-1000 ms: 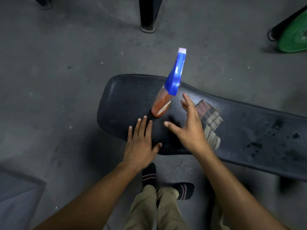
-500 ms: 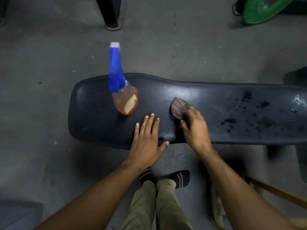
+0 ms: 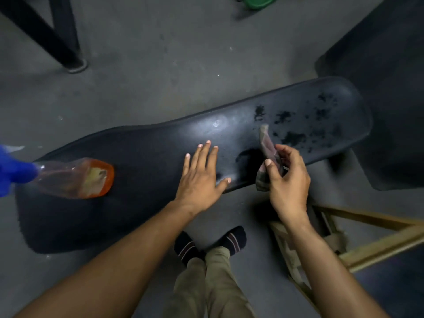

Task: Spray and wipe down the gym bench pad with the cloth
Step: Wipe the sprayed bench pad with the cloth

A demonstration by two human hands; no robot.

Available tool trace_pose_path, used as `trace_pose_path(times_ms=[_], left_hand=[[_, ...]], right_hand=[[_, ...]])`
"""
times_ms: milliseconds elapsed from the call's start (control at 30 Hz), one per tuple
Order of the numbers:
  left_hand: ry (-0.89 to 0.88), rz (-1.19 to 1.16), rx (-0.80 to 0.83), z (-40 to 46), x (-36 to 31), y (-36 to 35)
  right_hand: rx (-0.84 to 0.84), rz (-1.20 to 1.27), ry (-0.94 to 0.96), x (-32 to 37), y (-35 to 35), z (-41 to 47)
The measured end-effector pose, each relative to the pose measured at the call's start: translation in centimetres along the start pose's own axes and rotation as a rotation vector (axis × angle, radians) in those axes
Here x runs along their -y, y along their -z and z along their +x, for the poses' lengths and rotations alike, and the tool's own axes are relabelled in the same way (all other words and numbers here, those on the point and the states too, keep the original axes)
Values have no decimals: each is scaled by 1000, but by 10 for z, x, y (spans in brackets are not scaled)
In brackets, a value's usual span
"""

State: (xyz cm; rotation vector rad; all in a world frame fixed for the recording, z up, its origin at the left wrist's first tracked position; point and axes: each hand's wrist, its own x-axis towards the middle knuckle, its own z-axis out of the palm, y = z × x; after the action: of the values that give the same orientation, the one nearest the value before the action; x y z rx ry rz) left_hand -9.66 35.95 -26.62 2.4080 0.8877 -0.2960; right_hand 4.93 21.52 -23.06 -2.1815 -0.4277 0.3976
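A long black bench pad [image 3: 149, 152] runs across the view, with dark wet blotches near its right end. My left hand [image 3: 202, 175] lies flat on the pad's near edge, fingers spread and straight. Just to its right, my right hand [image 3: 288, 180] grips a striped brown-grey cloth [image 3: 267, 145], lifted off the pad with one end sticking up. A spray bottle [image 3: 75, 177] holding orange liquid, with a blue trigger head, stands on the pad's left part and reaches the left frame edge.
Grey concrete floor lies all around. A black metal frame leg [image 3: 68, 51] stands at back left and a green object [image 3: 259, 2] at the top edge. Another dark pad [image 3: 385, 111] fills the right side. Yellowish frame bars [image 3: 367, 244] cross below my right arm. My socked feet [image 3: 208, 244] are beneath.
My right hand has gripped the cloth and raised it off the pad. The view has swung right, so the bottle sits far left. My left hand stays flat on the pad.
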Motion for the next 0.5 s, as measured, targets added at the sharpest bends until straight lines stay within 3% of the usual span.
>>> trace_pose_path(times_ms=[167,300,400,500], left_hand=[[-21,22,25,50,-33,-3],[9,41,27,92,-36,1],[12,53,25,113,-32,11],[1,65,23,127,-27,16]], right_hand=[[-112,-15,6,-17,49,33],[-109,-83,70,-31,58,50],[29,-113,123,-39,39,51],[324,-129,190,-41,3,41]])
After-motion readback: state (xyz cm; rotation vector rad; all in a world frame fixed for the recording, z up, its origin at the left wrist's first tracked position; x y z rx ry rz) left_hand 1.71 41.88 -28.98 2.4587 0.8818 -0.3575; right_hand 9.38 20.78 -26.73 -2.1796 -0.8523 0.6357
